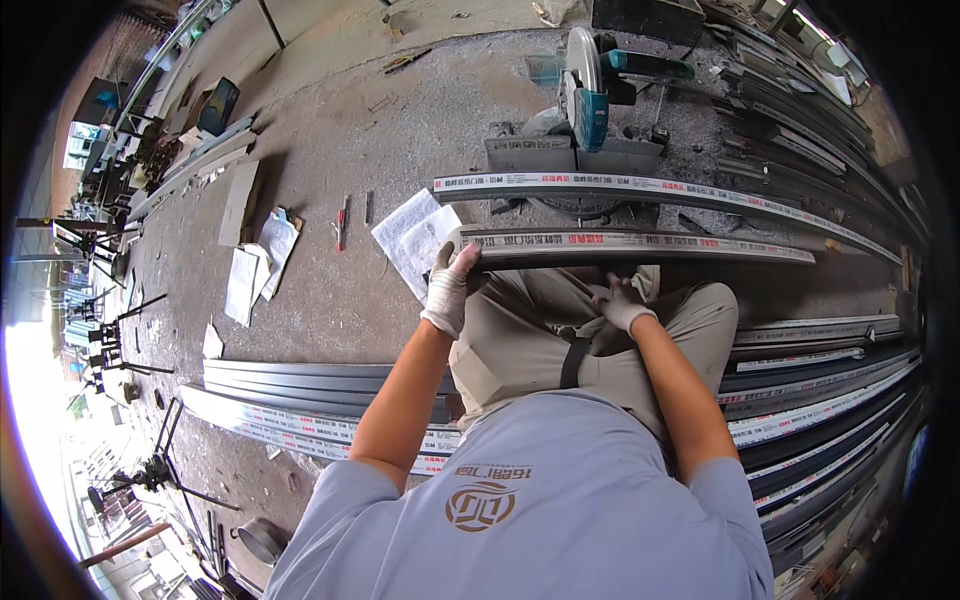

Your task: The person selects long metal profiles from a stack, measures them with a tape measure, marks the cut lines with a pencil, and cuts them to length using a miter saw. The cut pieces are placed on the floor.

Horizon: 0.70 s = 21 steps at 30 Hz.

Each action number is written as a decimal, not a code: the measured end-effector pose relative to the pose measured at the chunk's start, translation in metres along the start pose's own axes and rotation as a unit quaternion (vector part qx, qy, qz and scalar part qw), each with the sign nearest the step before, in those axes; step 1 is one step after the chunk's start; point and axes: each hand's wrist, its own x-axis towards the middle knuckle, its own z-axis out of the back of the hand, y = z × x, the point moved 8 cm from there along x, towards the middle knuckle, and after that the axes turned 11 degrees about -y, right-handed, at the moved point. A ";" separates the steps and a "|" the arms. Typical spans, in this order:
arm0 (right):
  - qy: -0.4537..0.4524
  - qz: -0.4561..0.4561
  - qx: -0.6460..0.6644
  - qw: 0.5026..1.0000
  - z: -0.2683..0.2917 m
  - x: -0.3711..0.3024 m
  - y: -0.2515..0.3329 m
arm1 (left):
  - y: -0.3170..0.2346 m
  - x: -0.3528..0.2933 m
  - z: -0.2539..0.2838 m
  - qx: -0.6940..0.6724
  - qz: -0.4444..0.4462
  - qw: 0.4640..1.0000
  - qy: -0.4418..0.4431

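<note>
A dark aluminium profile [640, 243] with a printed protective strip lies crosswise over my lap. My left hand [449, 290], in a pale glove, grips its left end with the fingers wrapped round it. Lower and to the right, my gloved right hand [622, 305] reaches up to the profile's underside near its middle, its fingertips partly hidden there. A longer profile [660, 187] lies just beyond, in front of a teal miter saw [588, 95]. Paper sheets [412, 235] lie on the floor beside my left hand.
Stacked profiles [290, 420] lie at my left side, and more profiles [800, 425] at my right. Further lengths [800, 125] lie at the far right. A red marker [341, 225], loose papers [258, 270] and a cardboard piece [238, 203] are on the floor. Metal shavings surround the saw.
</note>
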 end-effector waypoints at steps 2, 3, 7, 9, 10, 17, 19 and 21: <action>0.012 0.012 -0.079 0.997 0.004 0.022 0.005 | -0.008 -0.015 0.004 0.004 -0.032 0.999 -0.004; 0.075 0.003 -0.106 0.992 -0.001 0.037 0.004 | -0.001 -0.015 0.015 0.001 -0.021 0.999 -0.033; -0.125 0.036 0.052 0.990 -0.062 0.116 -0.067 | -0.003 -0.028 0.012 -0.006 -0.011 1.000 -0.009; -0.133 0.047 0.020 0.990 -0.063 0.123 -0.055 | -0.003 -0.031 0.036 0.049 -0.035 0.998 -0.023; -0.134 0.048 0.001 0.990 -0.070 0.130 -0.059 | -0.010 -0.036 0.034 0.073 -0.045 0.996 -0.021; -0.174 0.094 -0.067 0.978 -0.108 0.143 -0.046 | -0.005 0.000 0.068 0.331 -0.179 0.924 -0.066; -0.263 0.084 0.094 0.957 -0.089 0.143 -0.041 | -0.015 -0.003 0.065 0.372 -0.206 0.902 -0.080; -0.200 0.123 0.030 0.972 -0.097 0.140 -0.020 | -0.004 -0.021 0.080 0.317 -0.137 0.932 -0.108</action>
